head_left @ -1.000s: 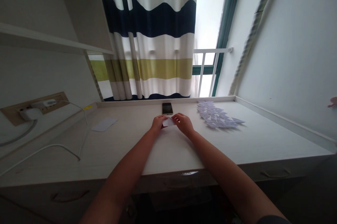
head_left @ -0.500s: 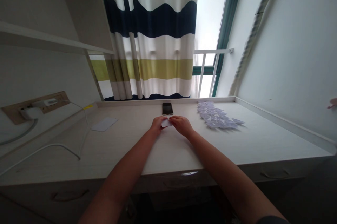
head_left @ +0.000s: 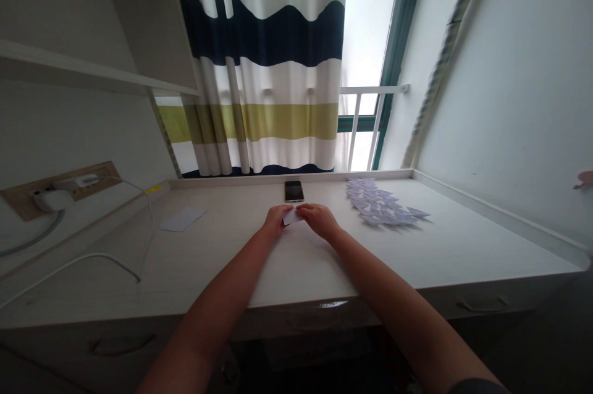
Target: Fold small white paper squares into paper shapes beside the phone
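Between my hands is a small piece of white paper (head_left: 291, 217), held just above or on the desk; its exact folds are too small to make out. My left hand (head_left: 277, 219) is closed on its left edge. Fingers of my right hand (head_left: 317, 218) pinch its right side and cover part of it. Right behind the paper lies a dark phone (head_left: 293, 191), face up. Off to the right, a spread of several folded white paper pieces (head_left: 382, 204) rests on the desk.
Flat white sheets (head_left: 183, 219) lie on the left of the desk (head_left: 296, 270). A white cable (head_left: 106, 255) loops along that side from chargers in a wall socket (head_left: 65, 190). A raised lip (head_left: 231, 181) runs along the back, below a striped curtain (head_left: 291, 85).
My right hand has shifted slightly left, its fingers coming down over the paper's right side, so less paper shows. My left hand stays nearly still, gripping the left edge.
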A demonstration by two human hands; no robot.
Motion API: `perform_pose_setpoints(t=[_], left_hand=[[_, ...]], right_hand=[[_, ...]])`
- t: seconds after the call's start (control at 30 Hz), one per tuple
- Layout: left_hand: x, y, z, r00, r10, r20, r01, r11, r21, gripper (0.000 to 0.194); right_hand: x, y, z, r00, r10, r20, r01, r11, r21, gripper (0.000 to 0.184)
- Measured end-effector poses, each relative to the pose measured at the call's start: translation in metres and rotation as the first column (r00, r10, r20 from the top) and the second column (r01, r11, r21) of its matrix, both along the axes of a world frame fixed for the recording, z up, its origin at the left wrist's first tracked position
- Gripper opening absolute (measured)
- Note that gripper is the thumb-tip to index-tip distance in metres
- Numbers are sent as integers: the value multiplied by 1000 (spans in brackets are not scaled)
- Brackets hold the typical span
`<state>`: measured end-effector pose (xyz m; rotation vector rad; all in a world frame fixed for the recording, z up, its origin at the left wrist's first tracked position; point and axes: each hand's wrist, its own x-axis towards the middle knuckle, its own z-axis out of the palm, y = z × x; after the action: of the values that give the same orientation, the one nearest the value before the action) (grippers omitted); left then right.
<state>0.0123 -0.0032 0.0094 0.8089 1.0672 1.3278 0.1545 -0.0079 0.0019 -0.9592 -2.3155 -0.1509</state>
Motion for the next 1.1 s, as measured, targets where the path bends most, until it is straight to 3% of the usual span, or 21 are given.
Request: perform_pose_setpoints(t=[0.33, 0.53, 0.67, 0.8, 0.9, 1.0, 1.1], left_hand=[[-1, 4, -7, 976, 56, -209, -45, 997, 59, 11], [-1, 0, -1, 992, 70, -110, -67, 997, 29, 10], [-3, -1, 1, 999, -37, -32, 40, 996, 83, 16], [-4, 0, -1, 993, -107, -43, 113, 981, 159, 46], [-4, -1, -2, 990, -84, -112, 108, 970, 219, 51], [-1, -2, -3, 958, -15, -286, 101, 952, 289, 49], [2, -4, -2, 898, 9, -440, 167, 918, 360, 47]], right_hand=[[-2, -2, 2, 1000, 30, 3, -30, 999, 25, 21], [-3, -4, 3, 999, 40, 1, -40, 998, 49, 24], [-2, -2, 0, 990, 33, -138, -33, 999, 3, 24], [-1, 2, -3, 906, 63, -419, -122, 986, -114, 23], [-1, 7, -5, 817, 63, -573, -216, 955, -204, 20], [0, 11, -5, 724, -47, -688, -232, 923, -306, 19], [3, 13, -4, 645, -188, -740, -259, 858, -443, 24]])
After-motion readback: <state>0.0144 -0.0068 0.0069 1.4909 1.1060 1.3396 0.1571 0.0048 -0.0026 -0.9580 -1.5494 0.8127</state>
